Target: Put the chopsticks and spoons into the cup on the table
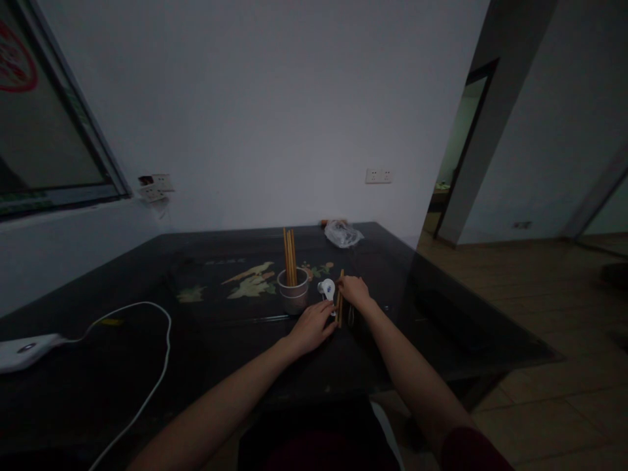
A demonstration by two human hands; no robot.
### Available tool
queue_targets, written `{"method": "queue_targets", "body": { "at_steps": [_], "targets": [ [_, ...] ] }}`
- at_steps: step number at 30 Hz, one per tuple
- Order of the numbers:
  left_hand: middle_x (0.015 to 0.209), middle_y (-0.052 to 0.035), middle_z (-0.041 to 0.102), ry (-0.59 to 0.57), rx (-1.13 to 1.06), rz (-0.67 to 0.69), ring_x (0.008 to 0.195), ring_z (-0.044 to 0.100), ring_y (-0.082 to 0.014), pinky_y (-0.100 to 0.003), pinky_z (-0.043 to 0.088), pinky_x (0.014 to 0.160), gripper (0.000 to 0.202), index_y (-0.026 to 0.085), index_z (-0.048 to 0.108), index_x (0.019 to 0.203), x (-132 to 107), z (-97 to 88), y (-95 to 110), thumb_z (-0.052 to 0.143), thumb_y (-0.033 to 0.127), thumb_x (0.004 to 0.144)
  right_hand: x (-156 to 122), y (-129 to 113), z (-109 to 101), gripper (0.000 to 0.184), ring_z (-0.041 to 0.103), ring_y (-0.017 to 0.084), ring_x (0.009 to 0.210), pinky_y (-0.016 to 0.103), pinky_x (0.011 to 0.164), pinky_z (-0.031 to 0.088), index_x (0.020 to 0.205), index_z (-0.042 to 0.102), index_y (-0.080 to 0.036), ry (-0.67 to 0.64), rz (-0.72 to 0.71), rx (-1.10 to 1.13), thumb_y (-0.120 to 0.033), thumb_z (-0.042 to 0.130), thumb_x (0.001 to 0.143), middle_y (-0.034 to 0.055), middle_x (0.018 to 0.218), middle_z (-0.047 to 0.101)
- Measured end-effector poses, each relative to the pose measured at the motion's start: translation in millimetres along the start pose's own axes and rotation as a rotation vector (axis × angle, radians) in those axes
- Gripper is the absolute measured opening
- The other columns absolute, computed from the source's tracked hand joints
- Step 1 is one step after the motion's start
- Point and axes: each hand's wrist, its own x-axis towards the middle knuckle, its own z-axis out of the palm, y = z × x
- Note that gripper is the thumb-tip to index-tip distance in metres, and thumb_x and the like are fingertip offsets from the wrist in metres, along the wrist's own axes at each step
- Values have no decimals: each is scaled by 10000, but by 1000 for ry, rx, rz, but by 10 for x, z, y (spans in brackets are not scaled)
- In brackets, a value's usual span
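A few wooden chopsticks (340, 315) lie close together on the dark table, pointing away from me. My right hand (354, 291) pinches them near their far end. At their near end, the thumb and fingers of my left hand (311, 325) close in from the left side. Just beyond my left fingers lie white spoons (328, 288); their exact number is hard to make out. A grey cup (294, 299) stands left of the spoons, with several more chopsticks (290, 258) upright in it.
The black table (216, 366) has a flower pattern and meets the white wall. A crumpled clear plastic bag (342, 233) lies at its back edge. On the left, a white power strip (29, 351) trails a white cable (167, 353). Wall sockets (379, 176) sit above the table.
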Motion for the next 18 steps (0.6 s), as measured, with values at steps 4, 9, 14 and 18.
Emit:
{"method": "queue_targets", "body": {
  "at_steps": [4,9,14,18],
  "targets": [
    [1316,-125,526,-15,0,1,1229,482,-235,-421,387,1045,357,164,531,1199,-7,-10,8,519,268,857,-13,17,-22,330,567,241,1120,420,1010,308,1113,642,-196,2,13,1,-222,400,890,132,1143,652],
    [1318,-125,526,-18,4,14,1235,478,-233,-423,379,1049,358,170,537,1200,-5,-6,-14,524,273,857,-24,11,-50,324,569,230,1112,372,970,356,1122,638,-213,16,16,6,-236,412,892,107,1142,654],
    [1303,-123,540,-28,-7,34,1231,483,-222,-395,375,1056,334,152,565,1169,-7,-14,-31,526,258,855,-18,45,-113,324,568,206,1092,296,905,398,1160,612,-216,60,38,1,-262,421,902,99,1156,639],
    [1292,-115,546,-28,0,47,1225,484,-213,-363,387,1046,319,153,570,1155,-19,-31,-21,524,257,857,-22,101,-157,312,552,209,1086,290,884,407,1119,624,-203,134,77,-17,-305,409,918,108,1136,629]
  ]
}}
